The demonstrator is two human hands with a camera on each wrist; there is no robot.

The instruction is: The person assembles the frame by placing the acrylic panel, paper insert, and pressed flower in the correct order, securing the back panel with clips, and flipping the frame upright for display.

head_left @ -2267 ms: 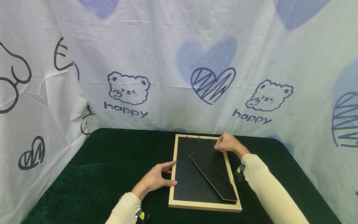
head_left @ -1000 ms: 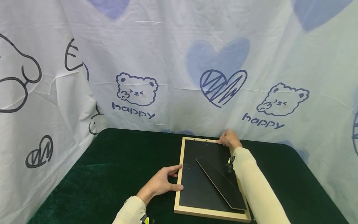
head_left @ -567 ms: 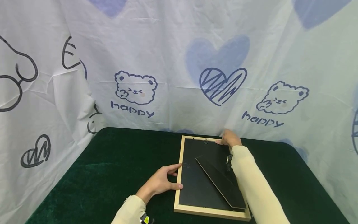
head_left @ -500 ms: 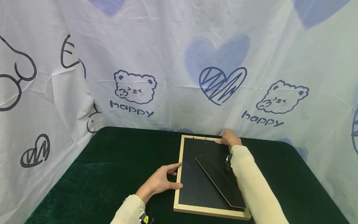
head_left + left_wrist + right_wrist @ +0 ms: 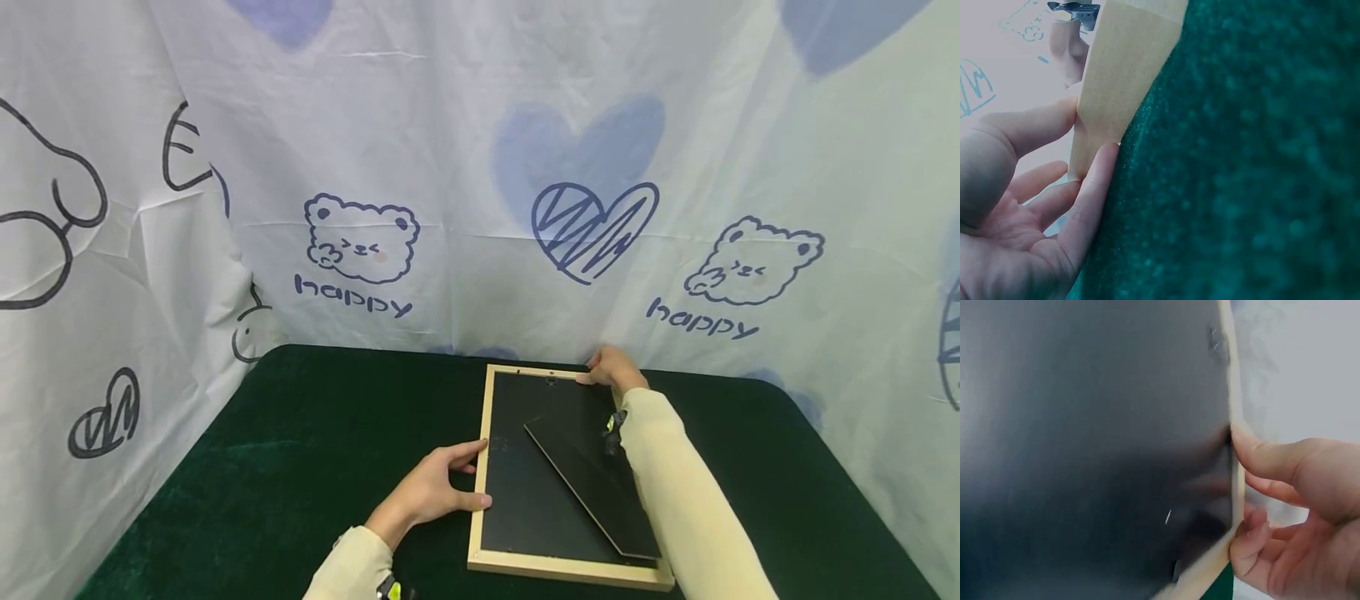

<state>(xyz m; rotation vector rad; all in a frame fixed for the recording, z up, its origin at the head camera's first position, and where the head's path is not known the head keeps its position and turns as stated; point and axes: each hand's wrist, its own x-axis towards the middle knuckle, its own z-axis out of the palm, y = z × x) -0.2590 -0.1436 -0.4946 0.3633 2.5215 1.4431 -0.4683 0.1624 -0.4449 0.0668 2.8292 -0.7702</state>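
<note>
A light wooden frame [image 5: 572, 570] with a black back panel [image 5: 517, 500] lies on the green cloth, a black stand flap [image 5: 588, 483] slanting across the panel. My left hand [image 5: 431, 492] holds the frame's left edge, thumb on top; the left wrist view shows the thumb and fingers of this hand [image 5: 1041, 206] against the wooden side [image 5: 1122, 69]. At the far right corner my right hand [image 5: 617, 371] grips the frame. In the right wrist view the thumb of that hand [image 5: 1304, 506] lies on the wooden rim [image 5: 1235, 394], its fingers bent around the outer side near the corner.
Dark green cloth [image 5: 300, 450] covers the table. Behind the frame's far edge hangs a pale curtain [image 5: 465, 167] with hearts and bears drawn on it, close to my right hand. Another part of the curtain [image 5: 180, 283] hangs at the left.
Since the earliest frame, my right hand has moved from the frame's right side to its far right corner and taken hold there. My left hand has kept its place on the left edge.
</note>
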